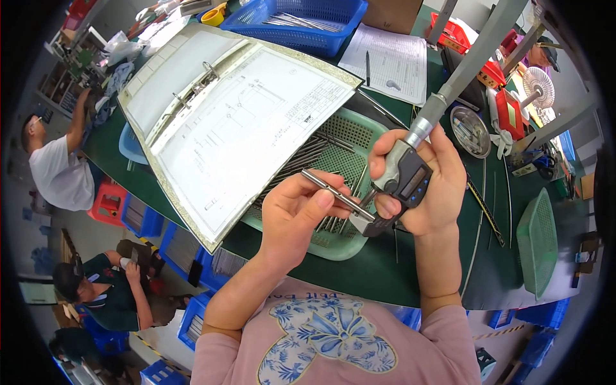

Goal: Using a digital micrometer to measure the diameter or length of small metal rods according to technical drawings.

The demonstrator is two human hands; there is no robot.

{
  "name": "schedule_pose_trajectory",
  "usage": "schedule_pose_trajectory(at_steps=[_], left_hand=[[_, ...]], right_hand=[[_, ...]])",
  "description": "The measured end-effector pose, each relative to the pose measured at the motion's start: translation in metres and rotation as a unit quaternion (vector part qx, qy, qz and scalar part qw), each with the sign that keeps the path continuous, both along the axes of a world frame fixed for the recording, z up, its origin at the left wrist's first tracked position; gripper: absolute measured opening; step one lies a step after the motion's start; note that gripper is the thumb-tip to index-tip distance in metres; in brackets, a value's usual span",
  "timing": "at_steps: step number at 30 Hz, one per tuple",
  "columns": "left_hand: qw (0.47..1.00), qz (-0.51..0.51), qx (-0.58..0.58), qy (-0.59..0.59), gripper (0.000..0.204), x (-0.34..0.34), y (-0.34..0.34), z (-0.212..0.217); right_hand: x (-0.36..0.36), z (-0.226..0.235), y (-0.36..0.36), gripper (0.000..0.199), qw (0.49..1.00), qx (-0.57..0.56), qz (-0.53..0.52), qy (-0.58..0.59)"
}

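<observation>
My left hand point(297, 215) pinches a thin metal rod point(338, 195) between thumb and fingers, the rod slanting down to the right. Its lower end lies at the jaws of a digital micrometer point(405, 173); whether the jaws touch it I cannot tell. Wrapped round the micrometer's dark body is my right hand point(443, 183), with the grey barrel pointing up and away. Beneath both hands sits a green plastic basket point(346, 247) with many similar metal rods in it. An open ring binder point(237, 128) with a technical drawing rests partly over the basket's left side.
A blue basket point(333, 42) of rods stands at the back, beside a printed sheet point(391, 64) with a pen. To the right are a metal bowl point(470, 131), red trays and another green basket point(538, 244). A grey metal post point(475, 58) rises there. Other people sit at left.
</observation>
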State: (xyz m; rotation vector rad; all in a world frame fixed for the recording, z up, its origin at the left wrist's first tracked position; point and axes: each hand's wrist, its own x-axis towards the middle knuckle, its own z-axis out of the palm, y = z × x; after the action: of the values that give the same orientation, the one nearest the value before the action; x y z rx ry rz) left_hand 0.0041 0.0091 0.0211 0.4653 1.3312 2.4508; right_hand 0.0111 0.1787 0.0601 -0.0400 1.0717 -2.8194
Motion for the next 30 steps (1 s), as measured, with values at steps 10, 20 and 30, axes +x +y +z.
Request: schedule_pose_trajectory(at_steps=[10,20,30], left_hand=[[0.999,-0.003,0.034,-0.007,0.024,0.0035,0.0021,-0.0027],[0.999,-0.004,0.053,-0.005,0.025,0.0032,0.0039,-0.0042],[0.999,0.010,0.029,-0.041,0.026,0.0065,0.0024,-0.0063]], right_hand=[[-0.0015,-0.0008,-0.0004,0.067,0.999,-0.030,0.017,-0.005],[0.0010,0.0043,-0.0024,0.068,1.000,-0.016,-0.013,-0.005],[0.0011,-0.0005,-0.0048,0.067,0.999,0.039,-0.032,0.005]])
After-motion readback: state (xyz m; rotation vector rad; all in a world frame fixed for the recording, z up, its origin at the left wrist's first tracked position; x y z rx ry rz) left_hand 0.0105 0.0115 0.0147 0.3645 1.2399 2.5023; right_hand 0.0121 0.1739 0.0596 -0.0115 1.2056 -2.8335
